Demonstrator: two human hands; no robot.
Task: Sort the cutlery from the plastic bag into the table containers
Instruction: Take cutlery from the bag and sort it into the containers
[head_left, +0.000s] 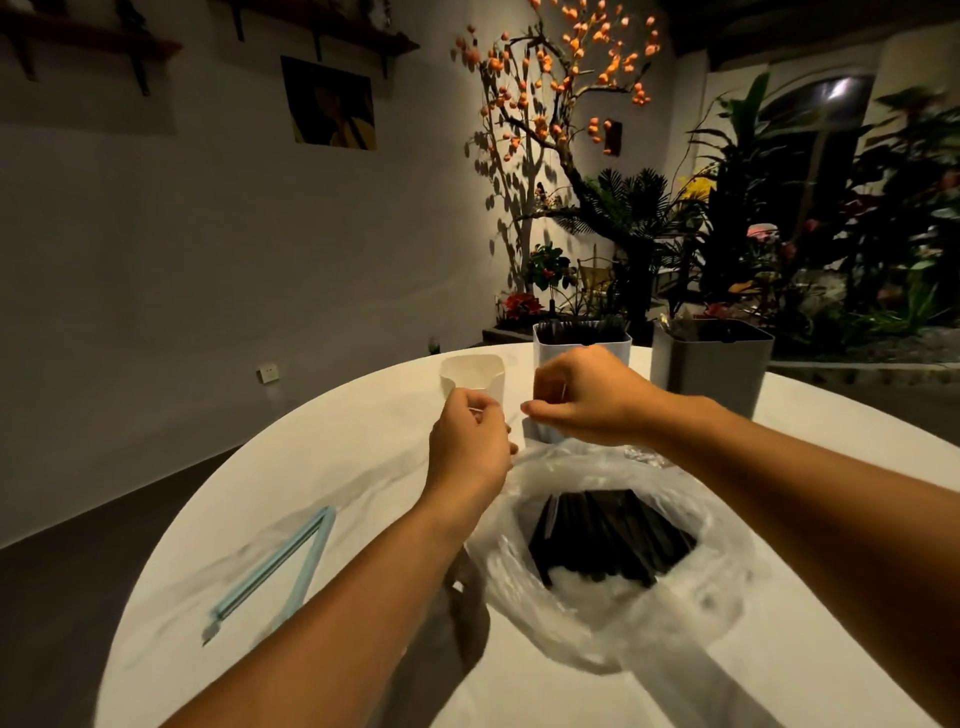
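A clear plastic bag (613, 613) lies open on the round white table (332, 467), with several black cutlery pieces (608, 540) inside. Behind it stand three containers: a cream one (475, 371), a white one (550, 348) with dark items in it, and a grey one (711, 364). My left hand (467, 447) hovers in front of the cream container, its thumb and fingers pinched on a thin pale item (475, 411). My right hand (587, 397) is in front of the white container with fingers curled and tips pinched. I see nothing in it.
A light blue bag clip (280, 566) lies open on the table at the left. The table's edge curves close on the left. Behind the table are potted plants (779, 234) and a branch with orange fruits. A plain wall stands to the left.
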